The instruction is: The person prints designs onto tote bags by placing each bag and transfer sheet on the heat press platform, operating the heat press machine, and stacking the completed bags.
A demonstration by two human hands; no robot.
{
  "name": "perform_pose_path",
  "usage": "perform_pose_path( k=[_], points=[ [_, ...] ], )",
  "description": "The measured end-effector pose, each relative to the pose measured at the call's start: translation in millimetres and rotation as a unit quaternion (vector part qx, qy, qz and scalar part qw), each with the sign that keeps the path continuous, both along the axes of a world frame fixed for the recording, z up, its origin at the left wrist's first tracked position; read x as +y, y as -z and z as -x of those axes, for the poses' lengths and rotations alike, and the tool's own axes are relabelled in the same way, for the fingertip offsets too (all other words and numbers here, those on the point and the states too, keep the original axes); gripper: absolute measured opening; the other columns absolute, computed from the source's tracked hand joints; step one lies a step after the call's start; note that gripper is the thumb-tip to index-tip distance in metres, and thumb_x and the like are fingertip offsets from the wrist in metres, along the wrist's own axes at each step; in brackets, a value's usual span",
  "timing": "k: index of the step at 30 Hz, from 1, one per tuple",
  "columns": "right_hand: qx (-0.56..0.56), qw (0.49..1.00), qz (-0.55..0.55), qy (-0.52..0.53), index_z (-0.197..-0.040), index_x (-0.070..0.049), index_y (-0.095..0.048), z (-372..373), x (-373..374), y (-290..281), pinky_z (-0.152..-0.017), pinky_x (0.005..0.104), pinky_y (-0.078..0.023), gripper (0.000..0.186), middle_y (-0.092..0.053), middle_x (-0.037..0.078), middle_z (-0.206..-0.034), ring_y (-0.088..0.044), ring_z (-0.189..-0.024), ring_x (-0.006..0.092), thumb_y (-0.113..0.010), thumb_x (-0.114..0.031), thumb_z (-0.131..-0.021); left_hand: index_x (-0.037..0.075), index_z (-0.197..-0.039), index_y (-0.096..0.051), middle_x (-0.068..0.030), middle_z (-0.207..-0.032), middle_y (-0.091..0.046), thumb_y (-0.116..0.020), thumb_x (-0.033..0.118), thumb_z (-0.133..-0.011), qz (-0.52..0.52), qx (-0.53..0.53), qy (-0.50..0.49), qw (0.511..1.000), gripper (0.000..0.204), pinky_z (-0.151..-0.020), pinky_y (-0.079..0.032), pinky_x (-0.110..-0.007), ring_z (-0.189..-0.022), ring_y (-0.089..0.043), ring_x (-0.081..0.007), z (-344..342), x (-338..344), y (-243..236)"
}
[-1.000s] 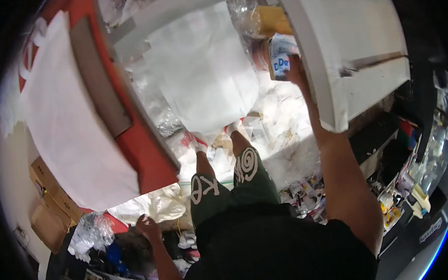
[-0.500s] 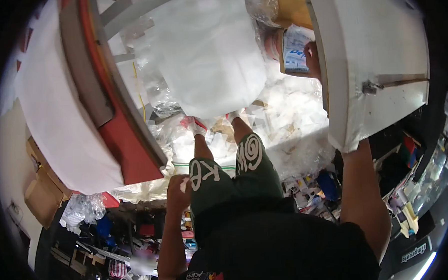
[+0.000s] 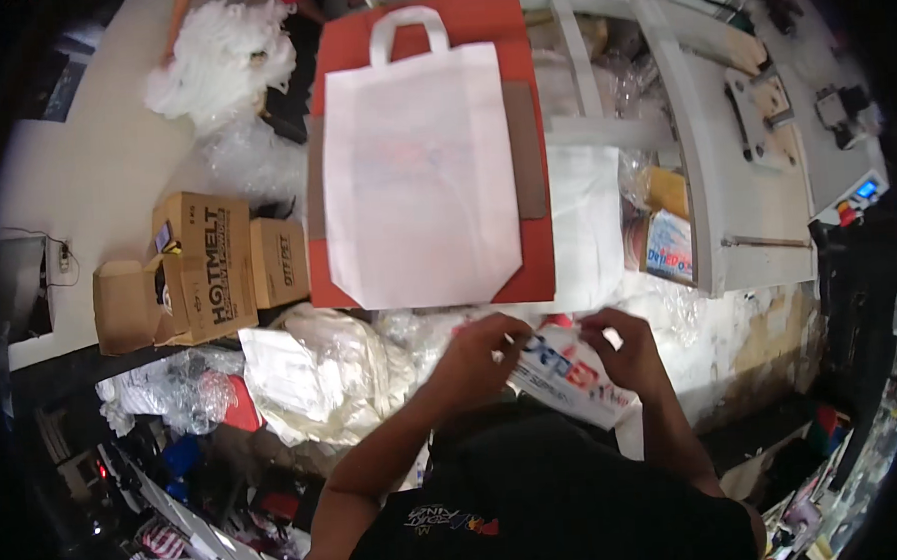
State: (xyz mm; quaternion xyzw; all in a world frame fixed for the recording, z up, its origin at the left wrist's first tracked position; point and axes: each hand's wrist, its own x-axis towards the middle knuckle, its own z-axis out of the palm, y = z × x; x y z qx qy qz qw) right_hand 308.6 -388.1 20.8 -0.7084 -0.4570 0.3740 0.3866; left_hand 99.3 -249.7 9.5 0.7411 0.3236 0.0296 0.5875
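White with blue and red lettering, the printed sheet (image 3: 576, 377) slants between my left hand (image 3: 487, 350) and right hand (image 3: 628, 348), just nearer me than the red board (image 3: 536, 263) that carries the white tote bag (image 3: 420, 191). I judge the step to be handling this sheet, the fingers of both hands pinching its upper edge, though blur leaves the exact grip unclear. Any next move calls for even tension, lest it crease.

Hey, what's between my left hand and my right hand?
In the head view, a white sheet with red and blue print spans the gap from your left hand to your right hand.
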Motion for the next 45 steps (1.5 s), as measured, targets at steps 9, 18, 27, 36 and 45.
perform_pose_path(
  k=[9,18,27,36,45],
  points=[
    [-0.253,0.932,-0.200,0.166,-0.111,-0.004,-0.063,18,134,22,-0.095,0.0430,-0.046,0.030,-0.061,0.016,-0.114,-0.056,-0.110,0.0341,-0.071,-0.011,-0.083,-0.001,-0.103,-0.070,-0.0075,-0.079,-0.070,-0.066,0.014,-0.089,-0.233,-0.051,-0.289,0.927,0.020,-0.066,-0.051,-0.027,-0.070,-0.064,-0.0120,72,257,64],
    [-0.414,0.902,-0.102,0.064,-0.119,-0.006,-0.064,38,208,57,-0.103,0.0463,-0.040,0.040,-0.055,0.009,-0.134,-0.046,-0.124,0.0355,-0.069,-0.018,-0.082,0.004,-0.095,-0.074,-0.0145,-0.086,-0.073,-0.068,0.019,-0.083,-0.263,0.005,-0.298,0.917,0.020,-0.076,-0.056,-0.037,-0.081,-0.072,-0.0282,50,301,70],
    [-0.428,0.897,-0.075,0.081,-0.121,-0.007,-0.064,39,218,74,-0.105,0.0476,-0.038,0.040,-0.056,0.008,-0.134,-0.046,-0.125,0.0343,-0.064,-0.023,-0.085,0.002,-0.096,-0.071,-0.0164,-0.087,-0.073,-0.071,0.018,-0.082,-0.293,-0.023,-0.272,0.916,0.022,-0.074,-0.056,-0.038,-0.079,-0.072,-0.0296,53,302,70],
    [-0.403,0.903,-0.118,0.090,-0.120,-0.004,-0.063,35,221,78,-0.104,0.0454,-0.041,0.042,-0.057,0.015,-0.132,-0.050,-0.122,0.0361,-0.067,-0.022,-0.083,-0.002,-0.099,-0.069,-0.0181,-0.086,-0.072,-0.073,0.018,-0.082,-0.300,-0.020,-0.287,0.910,0.026,-0.074,-0.056,-0.038,-0.078,-0.071,-0.0311,57,300,64],
    [-0.392,0.865,-0.168,0.265,-0.109,-0.003,-0.063,-21,22,25,-0.093,0.0457,-0.049,0.026,-0.065,0.019,-0.109,-0.060,-0.106,0.0399,-0.068,-0.012,-0.085,-0.005,-0.119,-0.056,-0.0176,-0.113,-0.063,-0.052,0.012,-0.098,-0.303,-0.044,-0.440,0.844,0.027,-0.093,-0.048,-0.035,-0.107,-0.060,-0.0252,255,245,173]
  ],
)
